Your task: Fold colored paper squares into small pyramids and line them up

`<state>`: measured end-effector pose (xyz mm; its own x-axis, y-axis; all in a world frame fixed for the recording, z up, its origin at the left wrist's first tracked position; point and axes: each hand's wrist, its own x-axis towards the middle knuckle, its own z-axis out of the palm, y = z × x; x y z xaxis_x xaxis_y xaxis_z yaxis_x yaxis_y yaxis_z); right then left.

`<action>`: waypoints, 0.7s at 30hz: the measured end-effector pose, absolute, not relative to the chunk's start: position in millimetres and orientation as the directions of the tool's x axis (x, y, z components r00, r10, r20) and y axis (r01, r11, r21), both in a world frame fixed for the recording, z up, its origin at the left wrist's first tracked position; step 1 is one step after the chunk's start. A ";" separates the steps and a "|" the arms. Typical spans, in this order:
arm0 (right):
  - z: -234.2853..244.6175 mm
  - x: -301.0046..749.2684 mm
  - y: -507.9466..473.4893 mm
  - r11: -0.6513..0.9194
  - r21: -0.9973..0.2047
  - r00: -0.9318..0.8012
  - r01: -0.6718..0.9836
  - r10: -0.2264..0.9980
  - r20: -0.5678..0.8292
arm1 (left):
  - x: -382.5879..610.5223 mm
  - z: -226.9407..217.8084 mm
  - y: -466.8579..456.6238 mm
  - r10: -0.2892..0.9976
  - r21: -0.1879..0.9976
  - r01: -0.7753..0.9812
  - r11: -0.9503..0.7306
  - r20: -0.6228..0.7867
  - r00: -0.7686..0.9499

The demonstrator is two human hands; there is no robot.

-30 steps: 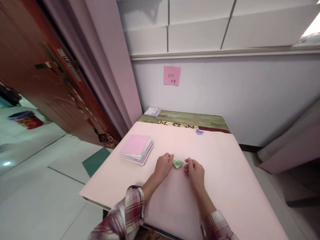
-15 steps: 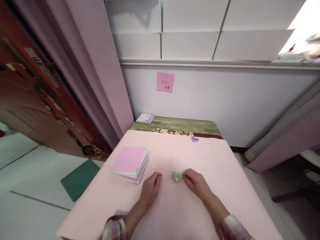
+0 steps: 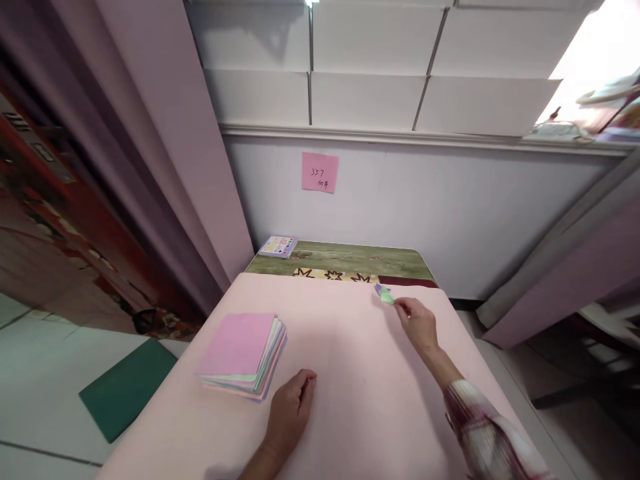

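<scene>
Out over the far right part of the pink tabletop (image 3: pixel 345 333), my right hand (image 3: pixel 419 325) pinches a small piece of folded green paper (image 3: pixel 387 296) between thumb and fingertips. Just behind it a folded purple paper (image 3: pixel 377 289) is partly covered by the green one; whether they touch I cannot tell. My left hand (image 3: pixel 290 410) rests on the near part of the table with its fingers curled closed, and nothing shows in them. To its left lies a stack of square coloured papers (image 3: pixel 239 343), a pink sheet on top.
A green wood-patterned surface (image 3: pixel 360 257) adjoins the far table edge, with a small printed packet (image 3: pixel 279 246) at its left corner. A pink note (image 3: pixel 320 172) is stuck on the wall. On the floor at left lies a dark green board (image 3: pixel 129 387).
My right hand has carried the folded green paper away from me, up to the purple one near the far edge. My left hand stays on the table. The view has shifted slightly.
</scene>
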<state>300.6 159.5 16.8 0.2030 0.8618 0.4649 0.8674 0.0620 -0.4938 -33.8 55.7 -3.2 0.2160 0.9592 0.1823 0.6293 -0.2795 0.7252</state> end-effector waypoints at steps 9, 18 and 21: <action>-3.2 339.6 233.0 -0.191 -0.473 0.393 0.860 0.839 0.377 | -32.4 -3.2 55.5 0.951 0.678 0.666 -0.310 0.225 0.214; -13.3 353.1 241.3 -0.251 -0.476 0.442 0.843 0.828 0.345 | -34.2 -9.2 58.0 0.944 0.671 0.665 -0.329 0.244 0.221; -17.8 353.7 236.8 -0.278 -0.457 0.456 0.845 0.822 0.342 | -34.0 -10.2 58.6 0.944 0.664 0.672 -0.329 0.241 0.224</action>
<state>353.7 236.8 -17.8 0.4557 0.8220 0.3415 0.8446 -0.2782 -0.4574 -34.0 58.6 -10.2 0.2241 0.9442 0.2414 0.6716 -0.3291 0.6638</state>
